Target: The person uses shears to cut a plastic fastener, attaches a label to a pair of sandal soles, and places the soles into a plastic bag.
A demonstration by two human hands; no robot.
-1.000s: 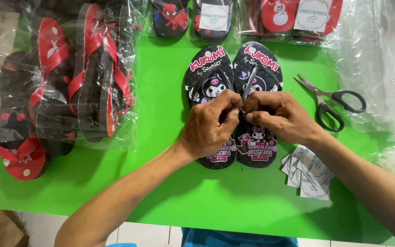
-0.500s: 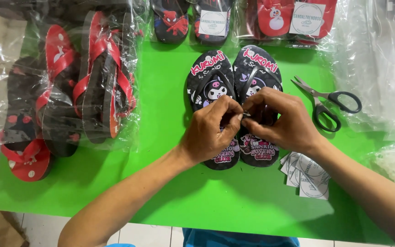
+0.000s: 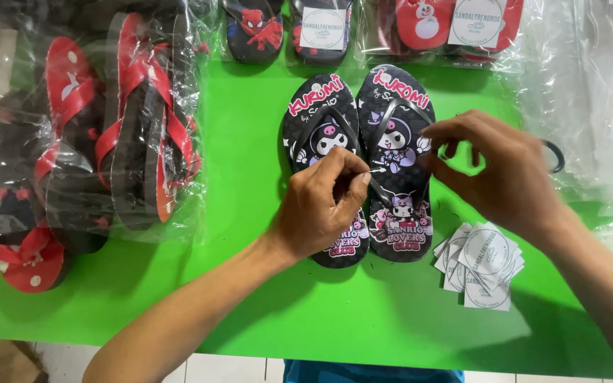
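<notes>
A pair of black flip-flops (image 3: 397, 106) printed with cartoon figures lies side by side, toes away from me, on the green table (image 3: 250, 284). My left hand (image 3: 321, 209) rests on the left flip-flop and pinches a thin white tie (image 3: 377, 170) that runs to the straps between the two. My right hand (image 3: 505, 177) hovers just right of the pair with loosely curled fingers and nothing in them. It covers most of a pair of scissors, of which only a black handle loop (image 3: 556, 157) shows.
A fanned stack of round white paper tags (image 3: 482, 264) lies under my right wrist. Bagged red-and-black sandals (image 3: 136, 120) stand at the left, more bagged pairs (image 3: 257, 28) line the far edge, and crumpled clear plastic (image 3: 597, 99) is at the right.
Both hands were together at the straps. My right hand has let go and moved right, over the scissors. My left hand stays at the straps with the tie.
</notes>
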